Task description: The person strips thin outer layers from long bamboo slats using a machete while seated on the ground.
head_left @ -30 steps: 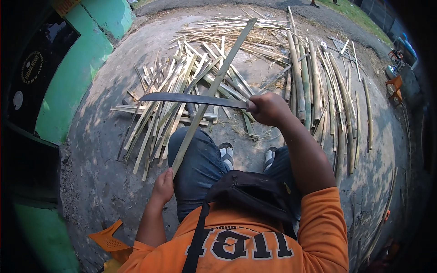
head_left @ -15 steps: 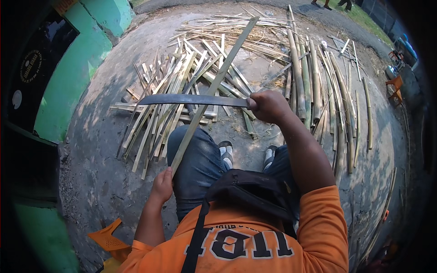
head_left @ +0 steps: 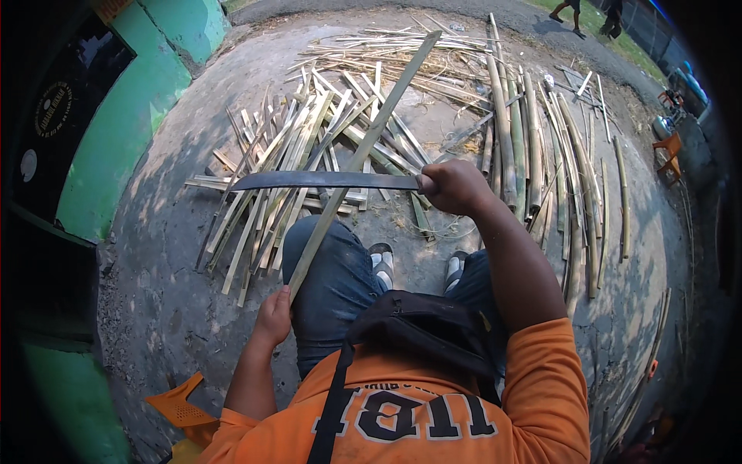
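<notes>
My right hand [head_left: 457, 186] is closed round the handle of a long machete [head_left: 325, 180], whose blade points left and lies across a bamboo strip [head_left: 380, 124]. Down at my left thigh, my left hand [head_left: 273, 315] grips the lower end of that strip. The strip slants up and away to the right, passing beside my left knee. From this angle I cannot tell whether the blade touches it.
Split bamboo strips [head_left: 297, 147] lie heaped ahead to the left, with thinner ones [head_left: 386, 46] farther off. Whole bamboo poles [head_left: 533, 139] lie at the right. A green wall [head_left: 127, 127] stands left, an orange plastic chair [head_left: 182, 406] near my left elbow. Someone's legs [head_left: 570, 14] show far off.
The machete and my right hand have dropped slightly nearer to me along the strip. My left hand has hardly moved. The distant person's legs have shifted to the right.
</notes>
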Available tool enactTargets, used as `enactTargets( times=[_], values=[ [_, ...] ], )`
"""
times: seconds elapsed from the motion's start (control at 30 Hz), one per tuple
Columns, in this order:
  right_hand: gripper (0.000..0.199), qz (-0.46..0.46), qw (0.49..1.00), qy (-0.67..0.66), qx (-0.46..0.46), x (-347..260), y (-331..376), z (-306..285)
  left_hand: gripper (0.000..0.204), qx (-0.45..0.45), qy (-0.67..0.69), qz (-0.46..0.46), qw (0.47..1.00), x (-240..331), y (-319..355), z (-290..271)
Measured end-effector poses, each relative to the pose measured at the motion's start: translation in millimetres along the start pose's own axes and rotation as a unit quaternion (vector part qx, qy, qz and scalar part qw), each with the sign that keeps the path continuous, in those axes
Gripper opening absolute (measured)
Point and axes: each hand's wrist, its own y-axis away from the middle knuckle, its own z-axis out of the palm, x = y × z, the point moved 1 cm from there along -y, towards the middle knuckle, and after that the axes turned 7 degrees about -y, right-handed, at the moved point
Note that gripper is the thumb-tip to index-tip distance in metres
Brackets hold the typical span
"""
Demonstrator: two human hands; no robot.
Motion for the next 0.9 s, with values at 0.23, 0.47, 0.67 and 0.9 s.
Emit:
enactTargets(
  times=[0.23, 0.47, 0.67, 0.9],
  values=[
    [0.025, 0.101, 0.982, -0.071, 0.142, 56, 2, 4, 0.062, 0.036, -0.023, 0.063, 0.997, 1, -5, 7],
    [0.019, -0.079, 0.992, 0.060, 0.077, -9, 1, 12, 0.061, -0.015, 0.009, 0.000, 1.000, 2, -3, 1],
    [0.019, -0.091, 0.985, 0.057, 0.132, 6, -5, 5, 0.060, -0.003, 0.013, 0.006, 1.000, 1, -1, 2],
    [0.020, 0.106, 0.977, 0.028, 0.183, 37, -1, 6, 0.060, -0.001, -0.051, 0.008, 0.999, 26, 6, 0]
  ],
)
